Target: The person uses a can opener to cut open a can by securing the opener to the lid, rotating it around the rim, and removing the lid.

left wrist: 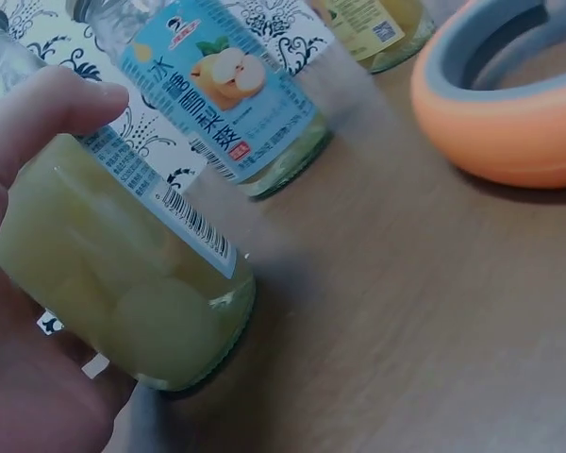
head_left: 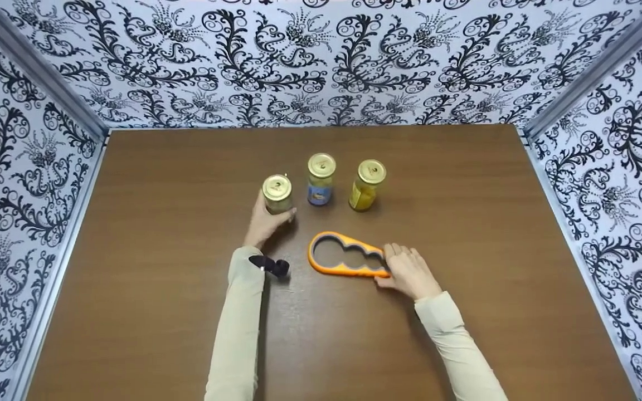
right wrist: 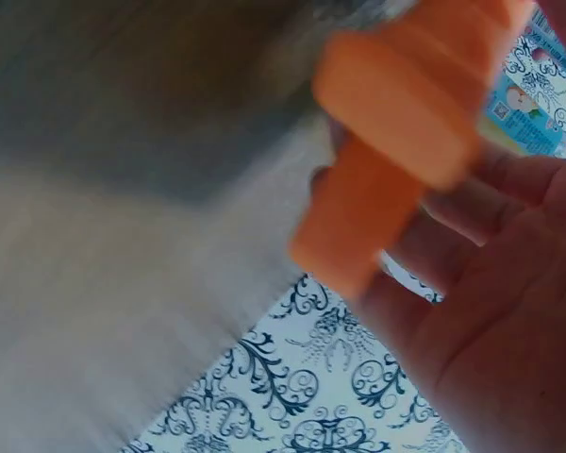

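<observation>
Jar (head_left: 277, 188) w/ gold lid is leftmost, upright, L hand (head_left: 265, 224) fingers curled round its side; base on or just over bench (head_left: 176, 256), can't tell which. Just R of it, middle jar (head_left: 320, 192) w/ blue label, upright. Nearer side: orange opener (head_left: 349, 271), big loop pointing L. Behind it, slightly R, yellow jar (head_left: 363, 195), upright too. Rightmost, R hand (head_left: 410, 274), fingers grasping opener's narrow end.

Orange tool (right wrist: 396, 104) blurred in dim right wrist view
</observation>
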Demonstrator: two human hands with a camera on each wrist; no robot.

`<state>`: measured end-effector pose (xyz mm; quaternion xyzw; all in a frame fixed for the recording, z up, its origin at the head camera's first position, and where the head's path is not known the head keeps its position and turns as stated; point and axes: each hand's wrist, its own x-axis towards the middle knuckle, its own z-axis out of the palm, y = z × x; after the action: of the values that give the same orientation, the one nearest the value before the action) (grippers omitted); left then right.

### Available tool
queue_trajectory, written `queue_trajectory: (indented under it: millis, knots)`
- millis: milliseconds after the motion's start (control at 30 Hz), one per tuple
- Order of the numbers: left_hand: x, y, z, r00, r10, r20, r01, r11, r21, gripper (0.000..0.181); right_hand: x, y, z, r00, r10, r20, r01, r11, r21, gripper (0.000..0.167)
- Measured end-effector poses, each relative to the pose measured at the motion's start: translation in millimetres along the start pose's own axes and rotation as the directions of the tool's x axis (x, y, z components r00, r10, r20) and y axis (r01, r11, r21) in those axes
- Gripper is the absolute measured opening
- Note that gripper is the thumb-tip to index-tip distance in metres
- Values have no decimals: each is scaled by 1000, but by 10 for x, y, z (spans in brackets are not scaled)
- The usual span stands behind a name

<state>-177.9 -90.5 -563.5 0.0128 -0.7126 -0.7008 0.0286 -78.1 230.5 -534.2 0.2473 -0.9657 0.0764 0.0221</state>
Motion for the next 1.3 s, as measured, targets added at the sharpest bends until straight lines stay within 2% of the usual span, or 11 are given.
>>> queue_trajectory:
  millis: [100, 200, 333, 433, 567, 800, 1000, 1133, 1300]
  knots:
    - [-83, 29, 41, 1000, 16, -16, -16, 1000, -13, 81, -3, 5, 16, 999, 47, 23, -47, 999, 22, 54]
    - [-201, 149, 84, 999, 43, -27, -43, 999, 0, 74, 2, 19, 29, 995, 90, 38, -91, 995, 27, 52]
    - [-332, 325, 134, 999, 46, -11, -46, 999, 20, 59, 3, 75, 40, 993, 114, -17, -114, 994, 2, 53]
    - [-389, 387, 154, 1000, 8, 18, -8, 1000, -1, 56, -15, 125, 23, 990, 123, -75, -123, 992, 2, 51]
    - [-433, 399, 165, 998, -16, 62, 17, 1000, -25, 57, -46, 177, -56, 979, 153, -136, -149, 988, 38, 52]
    - [-377, 44, 212, 998, 14, 66, -10, 998, -58, 64, -41, 231, -202, 964, 203, -173, -190, 977, 93, 57]
    - [-458, 72, 273, 999, 18, 49, -15, 998, -67, 67, -23, 218, -309, 941, 230, -248, -198, 969, 149, 54]
    - [-522, 122, 303, 998, 22, 64, -17, 997, -79, 67, 15, 163, -428, 925, 238, -298, -188, 964, 186, 49]
    - [-637, 354, 349, 993, 37, 110, -29, 997, -76, 68, 89, 52, -597, 914, 227, -336, -156, 962, 225, 47]
